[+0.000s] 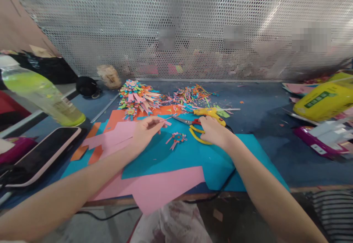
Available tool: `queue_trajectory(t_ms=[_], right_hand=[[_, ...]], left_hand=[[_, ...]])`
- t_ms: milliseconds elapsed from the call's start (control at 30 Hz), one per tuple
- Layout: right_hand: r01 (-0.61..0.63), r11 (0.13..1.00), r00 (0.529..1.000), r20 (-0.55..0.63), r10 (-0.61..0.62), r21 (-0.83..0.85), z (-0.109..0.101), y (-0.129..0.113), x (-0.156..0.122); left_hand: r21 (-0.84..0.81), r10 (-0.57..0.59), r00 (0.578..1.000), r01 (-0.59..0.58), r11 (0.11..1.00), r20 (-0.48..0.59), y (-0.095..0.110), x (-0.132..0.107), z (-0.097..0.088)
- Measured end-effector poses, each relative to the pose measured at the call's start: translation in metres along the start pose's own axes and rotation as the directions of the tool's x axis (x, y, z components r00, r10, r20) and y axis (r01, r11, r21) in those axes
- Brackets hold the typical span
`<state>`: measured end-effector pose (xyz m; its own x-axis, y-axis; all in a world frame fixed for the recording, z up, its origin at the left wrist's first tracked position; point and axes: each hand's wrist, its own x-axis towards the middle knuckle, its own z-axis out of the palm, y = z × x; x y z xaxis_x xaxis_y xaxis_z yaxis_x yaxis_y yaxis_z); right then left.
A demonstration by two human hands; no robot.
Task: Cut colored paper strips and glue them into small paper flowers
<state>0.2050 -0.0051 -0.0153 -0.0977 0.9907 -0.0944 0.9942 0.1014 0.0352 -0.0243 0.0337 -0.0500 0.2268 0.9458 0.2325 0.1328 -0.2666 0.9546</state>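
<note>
My left hand [146, 129] pinches a small strip of pink paper [166, 122] above the blue paper sheet [176, 154]. My right hand [211, 129] is closed around the yellow-handled scissors [196, 129], whose blades point left toward the pink strip. A small fringed paper flower [177, 138] lies on the blue sheet between my hands. Several larger finished paper flowers [138, 96] are piled at the back, next to a heap of coloured paper scraps [190, 95]. Pink paper sheets [162, 188] lie under my left forearm.
A phone [41, 153] lies at the left beside a tilted green drink bottle [38, 88]. A yellow packet [322, 101] and a purple-white box [322, 140] sit at the right. A second yellow tool [211, 112] lies behind my right hand. A perforated metal screen [193, 26] closes the back.
</note>
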Motion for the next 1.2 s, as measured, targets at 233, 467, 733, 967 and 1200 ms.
queue_trajectory(t_ms=[233, 467, 733, 967, 1200], right_hand=[[0.012, 1.000, 1.000, 0.011, -0.011, -0.009, 0.000, 0.001, 0.001], [0.029, 0.996, 0.997, -0.078, -0.023, 0.082, 0.000, 0.003, 0.002], [-0.015, 0.911, 0.961, -0.244, 0.127, 0.413, -0.004, 0.011, 0.001], [0.089, 0.802, 0.992, -0.128, -0.015, 0.591, -0.011, 0.002, -0.004], [0.193, 0.780, 0.968, 0.013, -0.249, 0.595, -0.011, 0.000, -0.014]], left_hand=[[-0.038, 0.009, 1.000, -0.009, 0.999, 0.001, 0.003, -0.001, 0.000], [-0.074, -0.027, 0.999, 0.024, 0.997, -0.043, 0.006, -0.002, -0.002], [-0.120, -0.060, 0.994, 0.048, 0.992, -0.096, 0.000, 0.002, -0.006], [-0.317, -0.152, 0.976, 0.097, 0.944, -0.153, 0.012, 0.001, -0.006], [-0.502, -0.237, 0.958, 0.128, 0.856, -0.161, 0.022, -0.002, -0.005]])
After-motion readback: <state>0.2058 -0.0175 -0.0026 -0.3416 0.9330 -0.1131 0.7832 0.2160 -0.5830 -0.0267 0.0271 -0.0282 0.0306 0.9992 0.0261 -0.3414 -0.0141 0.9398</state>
